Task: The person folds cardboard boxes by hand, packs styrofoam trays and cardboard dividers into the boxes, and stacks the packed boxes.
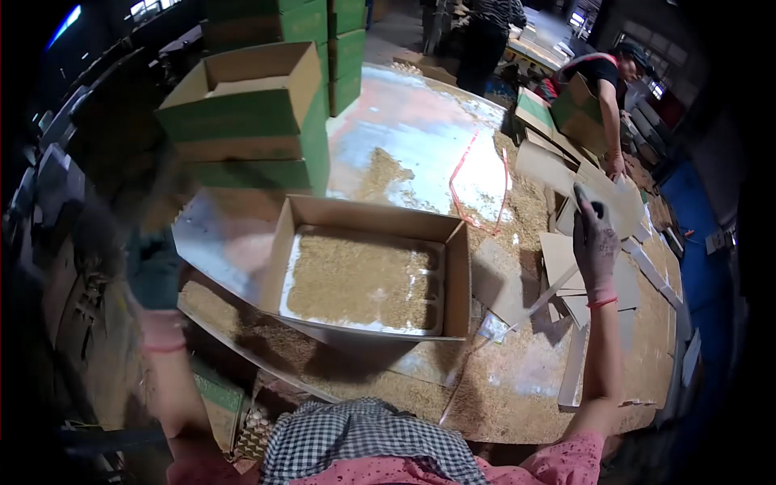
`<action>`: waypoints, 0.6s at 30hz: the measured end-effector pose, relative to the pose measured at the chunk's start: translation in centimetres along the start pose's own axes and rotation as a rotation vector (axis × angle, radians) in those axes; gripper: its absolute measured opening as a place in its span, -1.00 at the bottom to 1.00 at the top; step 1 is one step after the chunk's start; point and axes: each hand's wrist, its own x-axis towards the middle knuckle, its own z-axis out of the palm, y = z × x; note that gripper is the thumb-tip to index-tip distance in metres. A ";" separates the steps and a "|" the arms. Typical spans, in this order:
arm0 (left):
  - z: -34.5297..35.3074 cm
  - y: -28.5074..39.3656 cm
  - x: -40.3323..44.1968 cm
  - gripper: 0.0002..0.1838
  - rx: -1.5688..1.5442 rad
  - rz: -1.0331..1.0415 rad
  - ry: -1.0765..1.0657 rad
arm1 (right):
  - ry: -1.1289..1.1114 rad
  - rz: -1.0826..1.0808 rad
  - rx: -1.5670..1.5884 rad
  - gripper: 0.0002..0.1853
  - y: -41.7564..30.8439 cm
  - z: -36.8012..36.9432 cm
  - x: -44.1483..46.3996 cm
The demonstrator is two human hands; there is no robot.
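In the middle stands an open cardboard box [364,327], holding a white tray [420,330] spread with tan, sawdust-like material. To its left is my left hand [153,275] in a dark teal glove. Motion smears its fingers, so I cannot tell what it holds. My right hand [596,246], in a pale glove with dark fingertips, is raised over the right side of the table. Its fingers point up, with a gap at the thumb and nothing visible in the grasp. Right behind it lies a cardboard sheet [618,208]; whether they touch is unclear.
Green-and-brown boxes [242,121] are stacked at the back left. Cardboard pieces [554,250] and a thin pale strip [546,299] lie on the right. Red strapping [454,182] crosses the sawdust-strewn table [380,105]. A co-worker [606,89] reaches in at the far right; another person [485,40] stands behind.
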 end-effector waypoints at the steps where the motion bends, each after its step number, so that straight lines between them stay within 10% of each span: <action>1: -2.6 -0.4 0.5 -0.74 0.004 0.012 -0.013 | 0.113 -0.028 0.057 -0.57 -2.8 -0.6 0.7; 3: -5.1 -1.4 1.5 -0.69 0.279 0.073 -0.366 | 0.134 -0.105 0.214 -0.42 -9.0 0.1 0.7; 5: 4.1 -6.7 -2.5 -0.60 0.598 0.062 0.001 | -0.095 -0.473 0.210 -0.36 -16.8 -0.9 -0.6; 6: 1.6 -7.0 -1.7 -0.52 1.197 0.227 -0.357 | -0.204 -0.641 0.262 -0.41 -19.7 0.7 -1.9; 8: 1.6 -9.2 -0.5 -0.35 1.330 0.105 -0.384 | -0.599 -0.903 0.576 -0.49 -21.7 7.6 -6.4; 9: 4.6 -11.7 -0.7 -0.27 0.855 -0.192 -0.064 | -0.798 -1.014 0.604 -0.53 -21.9 10.7 -8.1; 13: 10.7 -13.3 -1.7 -0.28 1.506 0.265 -0.705 | -1.165 -0.690 0.673 -0.35 -18.8 8.4 -5.5; 18: 12.3 -15.2 -2.0 -0.34 1.807 0.071 -1.098 | -0.454 0.229 0.604 -0.72 -3.7 -1.5 -8.6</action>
